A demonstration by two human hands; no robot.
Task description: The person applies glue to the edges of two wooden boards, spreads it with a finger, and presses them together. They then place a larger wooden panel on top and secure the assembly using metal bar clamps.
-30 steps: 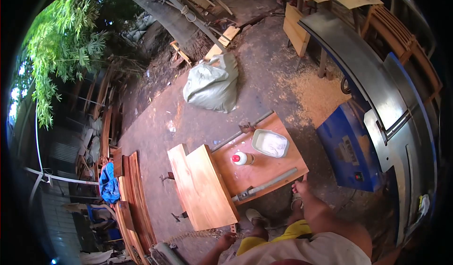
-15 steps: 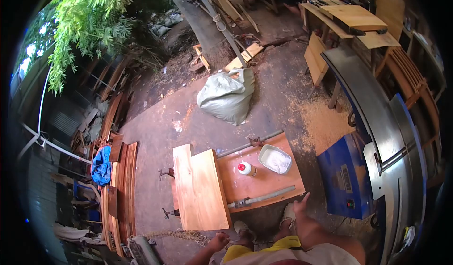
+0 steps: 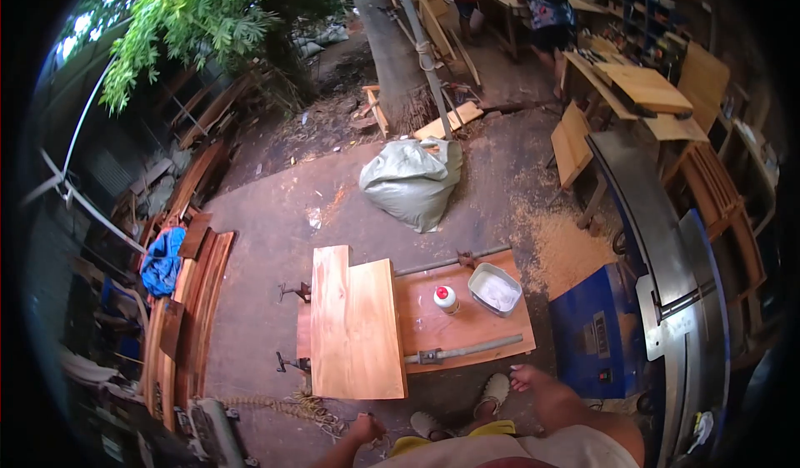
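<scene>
My left hand (image 3: 367,428) hangs low at the front with its fingers curled in, and nothing shows in it. My right hand (image 3: 527,376) is closed just off the near right corner of a low reddish work board (image 3: 467,347). On that board stand a white bottle (image 3: 450,305) with a red cap and a plastic tub (image 3: 495,289) holding pale stuff. A light wood panel (image 3: 360,330) with a stepped far edge lies over the left part. One bar clamp (image 3: 479,349) runs along the near side, another bar (image 3: 425,265) along the far side.
A stuffed grey-white sack (image 3: 410,186) sits on the floor ahead. A blue machine (image 3: 596,330) with a long metal bed stands on the right, near sawdust (image 3: 567,247). Planks (image 3: 196,318) and a blue cloth (image 3: 162,261) lie left; rope (image 3: 308,411) nearby. Two people (image 3: 546,14) stand at the back.
The view has shifted, showing more of the people at the back. My right hand's extended finger has folded in. My feet have moved; the board, bottle and tub stay put relative to each other.
</scene>
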